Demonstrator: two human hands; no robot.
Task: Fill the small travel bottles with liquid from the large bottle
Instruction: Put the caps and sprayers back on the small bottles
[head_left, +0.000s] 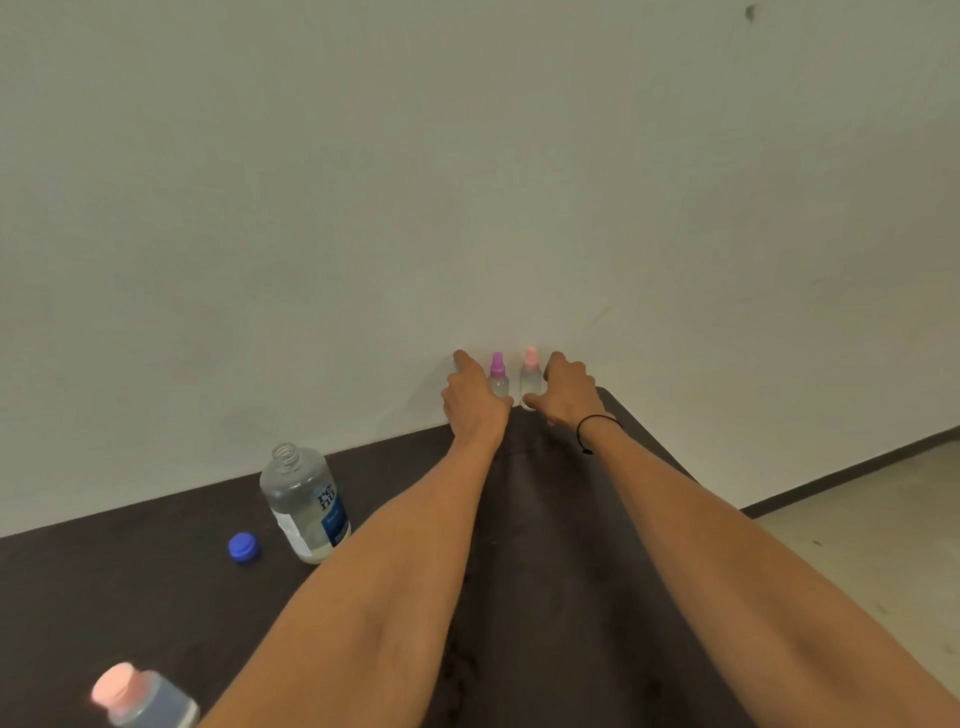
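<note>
Both hands at the bench's (545, 571) far edge: left hand (472, 397) half-hides the purple-capped bottle (497, 378), right hand (569, 391) cups the pink-capped bottle (530, 375), grips unclear.

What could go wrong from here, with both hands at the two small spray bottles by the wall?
The large bottle stands uncapped beside the left forearm; drawing the arm back could tip and spill it. Its blue cap lies loose and might roll. The left hand and right hand crowd the purple-topped bottle and pink-topped bottle, which could topple.
</note>
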